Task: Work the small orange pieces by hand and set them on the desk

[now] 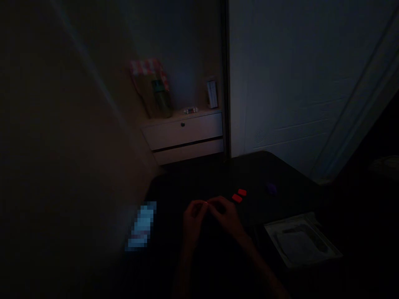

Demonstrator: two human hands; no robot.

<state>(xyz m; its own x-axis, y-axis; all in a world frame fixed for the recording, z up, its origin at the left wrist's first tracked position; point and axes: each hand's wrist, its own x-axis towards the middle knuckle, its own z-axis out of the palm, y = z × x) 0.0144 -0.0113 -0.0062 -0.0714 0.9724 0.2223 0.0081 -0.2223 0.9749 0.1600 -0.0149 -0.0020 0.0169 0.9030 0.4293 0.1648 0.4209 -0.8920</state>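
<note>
In the dim head view, my left hand (194, 216) and my right hand (225, 212) meet at the fingertips over a dark table (187, 182). Both are closed in a pinch around something tiny and reddish, too small and dark to name. Just beyond my right hand lie two flat red pieces, one nearer (237, 198) and one farther (242, 192), close beside each other. A small purple lump (271, 188) sits farther right on the table; its kind is unclear.
A lit, blurred-out screen (141, 226) is at the left. Right of my arms lies a pale flat packet (302, 241). Behind the table stands a drawer cabinet (187, 135) with a green-capped bottle (162, 99) on top. A white door (280, 83) rises at the back right.
</note>
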